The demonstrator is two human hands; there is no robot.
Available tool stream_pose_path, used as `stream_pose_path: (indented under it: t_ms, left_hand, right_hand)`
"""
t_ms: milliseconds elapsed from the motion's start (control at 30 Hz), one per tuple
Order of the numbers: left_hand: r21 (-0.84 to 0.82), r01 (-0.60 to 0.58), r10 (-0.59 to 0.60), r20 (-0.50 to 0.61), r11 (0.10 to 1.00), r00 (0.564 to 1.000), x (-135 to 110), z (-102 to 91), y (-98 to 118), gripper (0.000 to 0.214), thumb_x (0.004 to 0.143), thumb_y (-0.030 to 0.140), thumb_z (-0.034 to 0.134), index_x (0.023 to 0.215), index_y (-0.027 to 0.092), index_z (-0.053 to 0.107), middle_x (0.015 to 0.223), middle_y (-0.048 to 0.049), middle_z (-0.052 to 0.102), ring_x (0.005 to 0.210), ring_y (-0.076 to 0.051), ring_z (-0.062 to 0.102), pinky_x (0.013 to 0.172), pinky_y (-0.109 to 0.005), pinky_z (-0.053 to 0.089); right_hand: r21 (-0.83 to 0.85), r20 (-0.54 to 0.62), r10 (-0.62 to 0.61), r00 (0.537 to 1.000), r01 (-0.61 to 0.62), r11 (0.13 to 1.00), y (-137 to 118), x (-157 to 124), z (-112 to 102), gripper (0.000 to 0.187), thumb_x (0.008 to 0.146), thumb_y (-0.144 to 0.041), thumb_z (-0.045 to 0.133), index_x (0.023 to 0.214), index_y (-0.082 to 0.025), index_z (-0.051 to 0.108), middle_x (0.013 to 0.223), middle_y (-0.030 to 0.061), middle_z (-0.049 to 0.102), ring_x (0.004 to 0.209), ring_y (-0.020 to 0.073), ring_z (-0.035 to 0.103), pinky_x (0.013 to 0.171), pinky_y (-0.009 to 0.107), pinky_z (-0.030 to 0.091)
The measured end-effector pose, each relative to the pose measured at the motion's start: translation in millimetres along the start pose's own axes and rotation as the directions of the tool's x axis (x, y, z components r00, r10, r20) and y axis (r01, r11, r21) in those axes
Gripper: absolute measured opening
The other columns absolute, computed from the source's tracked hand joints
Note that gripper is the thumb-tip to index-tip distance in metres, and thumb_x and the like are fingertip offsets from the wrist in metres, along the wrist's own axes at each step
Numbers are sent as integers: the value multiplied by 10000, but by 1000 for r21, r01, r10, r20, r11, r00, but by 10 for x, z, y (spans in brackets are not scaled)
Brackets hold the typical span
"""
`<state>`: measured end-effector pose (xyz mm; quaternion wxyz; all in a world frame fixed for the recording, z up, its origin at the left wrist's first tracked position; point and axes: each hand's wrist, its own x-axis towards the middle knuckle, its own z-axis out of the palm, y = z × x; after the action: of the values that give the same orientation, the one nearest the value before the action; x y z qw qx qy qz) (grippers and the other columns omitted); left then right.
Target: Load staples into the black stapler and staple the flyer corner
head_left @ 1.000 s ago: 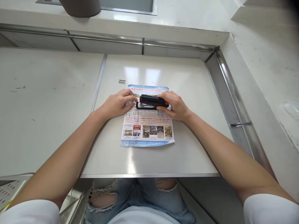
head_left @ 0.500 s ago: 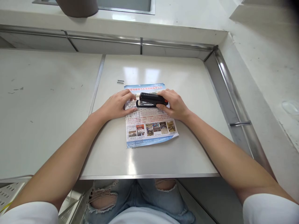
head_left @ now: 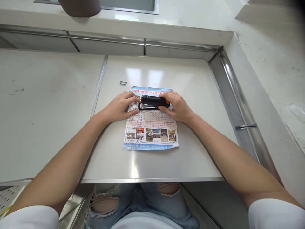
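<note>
A printed leaflet (head_left: pixel 150 131) with blue borders and small photos lies flat on the steel table (head_left: pixel 190 95). A black stapler (head_left: pixel 152 102) with an orange end lies across the leaflet's upper part. My right hand (head_left: pixel 177 106) is wrapped round the stapler's right end. My left hand (head_left: pixel 120 105) rests on the leaflet's left side, fingers curled, its fingertips touching the stapler's left end.
A short strip of staples (head_left: pixel 123 83) lies on the table just beyond the leaflet's top left corner. A white counter (head_left: pixel 47 101) adjoins on the left, a raised ledge runs behind, and a steel rail (head_left: pixel 238 98) borders the right. A dark round container (head_left: pixel 79 6) stands on the ledge.
The leaflet, which had been turned slightly with its lower edge to the right half a second ago, is squared up again. Both hands and the stapler stay in about the same place.
</note>
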<state>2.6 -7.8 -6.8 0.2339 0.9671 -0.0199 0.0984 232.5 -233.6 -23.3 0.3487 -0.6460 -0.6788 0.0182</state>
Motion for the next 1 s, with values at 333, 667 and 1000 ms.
stream_pose_path:
  t_ms: [333,667,1000]
  left_hand:
    - [18,15,-15,-27,1000,1000,-6,17,-10,294,1000,444,651,1199,236,710,1225,-120,688,1146,-319,617,1042,-491,495]
    - [29,11,-9,-39,1000,999,0,31,-7,281,1006,431,638,1186,227,710,1202,-117,687,1121,-310,625,1006,-481,509]
    - [10,0,0,-54,1000,999,-8,41,-10,267,1007,416,648,1185,227,708,1199,-112,679,1125,-301,630,997,-465,526]
  right_hand:
    - [25,-421,-18,907,31,999,-105,5,-24,349,1070,-411,584,759,-257,625,714,20,630,702,210,567,688,404,486]
    - [51,-431,69,900,-52,997,-119,23,-43,442,925,-249,616,561,-235,366,561,-6,451,576,162,446,553,347,319]
    - [146,-363,159,918,-113,983,-105,71,-47,401,777,-168,578,575,-239,239,537,-41,298,540,122,282,537,319,231]
